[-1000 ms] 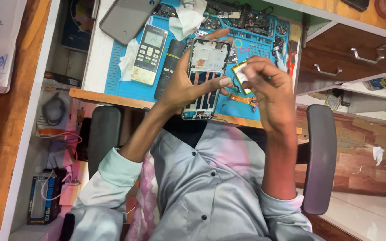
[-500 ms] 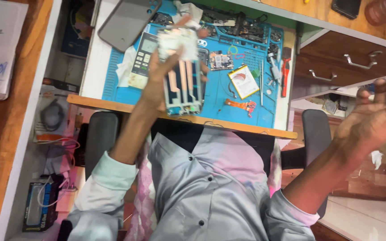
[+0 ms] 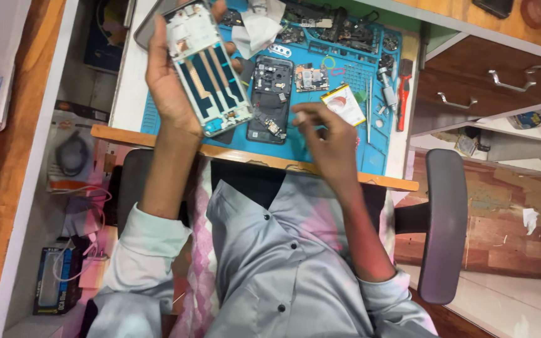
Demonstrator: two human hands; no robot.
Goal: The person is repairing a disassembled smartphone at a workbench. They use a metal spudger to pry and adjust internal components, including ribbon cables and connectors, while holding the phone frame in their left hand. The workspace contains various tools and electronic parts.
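My left hand [image 3: 173, 81] grips the phone frame [image 3: 208, 69] by its long edges, raised off the table [image 3: 377, 178]. It looks thin, light and fragile, so I'd keep to the edges. Right hand [image 3: 327, 141] hovers just right of it, fingertips pinched; on what, can't tell.

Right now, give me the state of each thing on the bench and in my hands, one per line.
Phone frame: opened, internals bare, held up off the mat by the left hand.
Right hand: over the mat, fingers pinched; contents too small to tell.
Dark phone body: opened, flat on the blue repair mat.
Wooden drawer: pulled open.
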